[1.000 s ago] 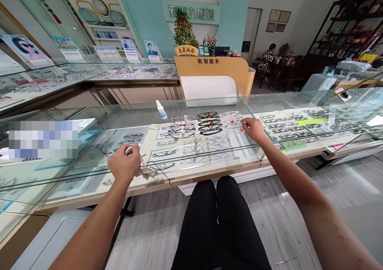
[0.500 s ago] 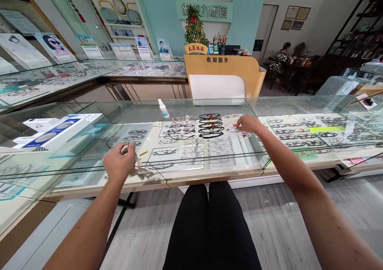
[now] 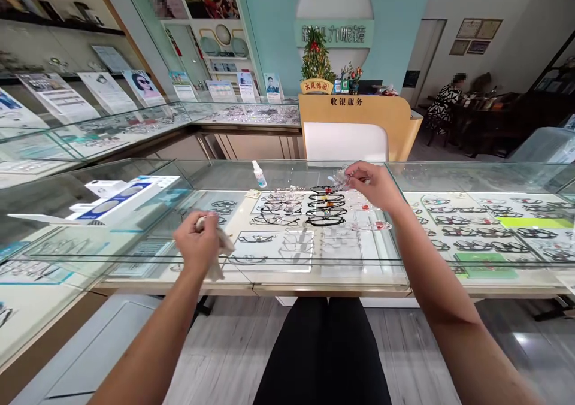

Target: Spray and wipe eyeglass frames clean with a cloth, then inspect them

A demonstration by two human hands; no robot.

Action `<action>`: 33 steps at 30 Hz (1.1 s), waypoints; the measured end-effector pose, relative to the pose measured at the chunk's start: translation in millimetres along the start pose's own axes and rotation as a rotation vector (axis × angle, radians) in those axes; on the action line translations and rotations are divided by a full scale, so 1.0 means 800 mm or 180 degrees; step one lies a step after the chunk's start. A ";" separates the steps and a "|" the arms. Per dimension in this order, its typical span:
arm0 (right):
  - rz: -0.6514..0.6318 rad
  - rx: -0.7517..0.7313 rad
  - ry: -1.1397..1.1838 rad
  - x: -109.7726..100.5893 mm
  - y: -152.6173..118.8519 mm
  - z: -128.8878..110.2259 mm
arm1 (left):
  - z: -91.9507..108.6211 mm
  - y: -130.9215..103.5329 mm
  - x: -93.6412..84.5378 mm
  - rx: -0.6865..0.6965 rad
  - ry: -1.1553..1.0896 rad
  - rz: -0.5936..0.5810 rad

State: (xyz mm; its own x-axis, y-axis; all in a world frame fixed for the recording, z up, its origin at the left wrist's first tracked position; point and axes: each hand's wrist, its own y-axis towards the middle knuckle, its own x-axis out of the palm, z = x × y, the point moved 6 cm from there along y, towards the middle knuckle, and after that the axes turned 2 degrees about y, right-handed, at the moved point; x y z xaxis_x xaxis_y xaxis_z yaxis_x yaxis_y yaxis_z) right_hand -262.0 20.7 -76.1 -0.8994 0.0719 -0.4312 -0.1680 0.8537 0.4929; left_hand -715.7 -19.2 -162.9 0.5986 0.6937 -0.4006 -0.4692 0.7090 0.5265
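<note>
My left hand [image 3: 196, 243] is closed round a crumpled beige cloth [image 3: 221, 250], which hangs over the near part of the glass counter. Between the fingertips of my right hand [image 3: 371, 183] is a pair of clear glasses [image 3: 342, 178], raised over the far end of the rows. Just left of and below it, several black glasses [image 3: 326, 213] lie in a column on the glass top. Further left is a group of thin-framed glasses [image 3: 281, 206]. Other clear glasses [image 3: 368, 226] with red tags lie beneath my right hand.
A white spray bottle [image 3: 259, 174] stands behind the frames. White and blue boxes [image 3: 112, 201] are at the left. More glasses lie inside the glass case [image 3: 476, 228] at the right. Beyond stands a wooden cashier desk [image 3: 402, 120]; a person [image 3: 444, 102] sits at the back right.
My right hand has lifted a pair of clear glasses off the counter. The cloth in my left hand now hangs more freely. The view has shifted to the left.
</note>
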 end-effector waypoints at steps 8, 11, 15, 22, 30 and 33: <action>0.0468 -0.0933 -0.0335 0.063 0.031 0.005 | 0.207 0.016 0.155 0.0819 -0.1208 -0.1756; 0.0521 -0.1113 -0.0380 0.068 0.019 0.008 | 0.221 0.018 0.199 0.0740 -0.1466 -0.2138; 0.0467 -0.1196 -0.0442 0.073 0.010 0.013 | 0.211 0.005 0.226 0.0568 -0.1984 -0.2525; 0.0227 -0.1229 -0.0243 0.095 0.009 0.017 | 0.189 -0.002 0.232 0.0333 -0.2135 -0.2860; 0.0568 -0.0488 0.0567 0.088 0.010 0.036 | 0.194 0.000 0.230 0.0576 -0.1971 -0.2629; 0.0550 -0.0236 0.0798 0.091 0.013 0.046 | 0.194 -0.002 0.232 0.0636 -0.1988 -0.2582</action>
State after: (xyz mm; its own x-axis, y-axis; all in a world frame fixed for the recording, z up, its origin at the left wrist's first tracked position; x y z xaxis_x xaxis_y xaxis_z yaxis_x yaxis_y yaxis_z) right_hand -314.1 54.1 -130.0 -0.9871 0.0754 -0.1409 -0.0246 0.7993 0.6004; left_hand -503.4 88.4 -121.8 0.9422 -0.2112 -0.2602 0.3058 0.8593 0.4100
